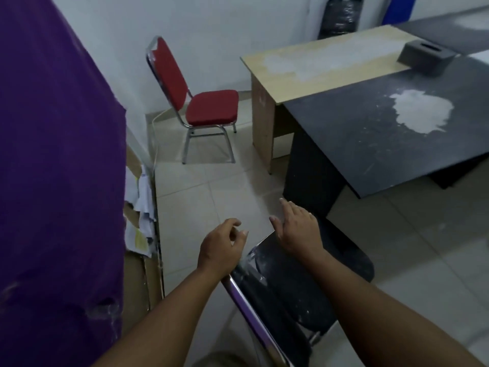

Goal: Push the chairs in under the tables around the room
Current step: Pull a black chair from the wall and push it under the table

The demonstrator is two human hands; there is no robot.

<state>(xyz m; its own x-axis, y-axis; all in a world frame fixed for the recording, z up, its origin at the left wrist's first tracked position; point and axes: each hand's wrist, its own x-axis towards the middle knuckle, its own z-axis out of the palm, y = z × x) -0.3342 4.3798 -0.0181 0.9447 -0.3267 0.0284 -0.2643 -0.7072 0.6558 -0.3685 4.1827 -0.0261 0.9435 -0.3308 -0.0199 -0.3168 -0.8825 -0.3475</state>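
Hands hover over the back of a black chair [288,284] at the bottom of the view, and neither one grips it. The left hand [222,247] sits just beside the chrome frame [248,311] with its fingers [238,229] loosely curled and holding nothing. The right hand [296,229] is spread flat, fingers straight, above the top edge of the backrest; whether it touches is hard to tell.

This black chair stands just short of the dark table [383,133], its seat pointing toward the table's near corner and end panel instead of the open space under the top. A red chair [209,107] stands well apart by the far wall, facing a light wood table [325,62] and not tucked in either. A dark box [426,55] sits where the two tabletops meet, and a white patch [420,112] marks the dark one.

The step in hand looks like taking hold of the black chair to slide it in. It would go best with both hands settled on the top rail, one toward each end, so the push stays straight. Because the seat seems aimed at the end panel, the chair probably needs to swing right first, then go forward low and steady so the legs glide over the floor tiles [201,192]. Pushing from one side only could twist it into the table's side. A purple sheet [58,154] and stacked cardboard [137,274] crowd the left, so there is little room to back up there.
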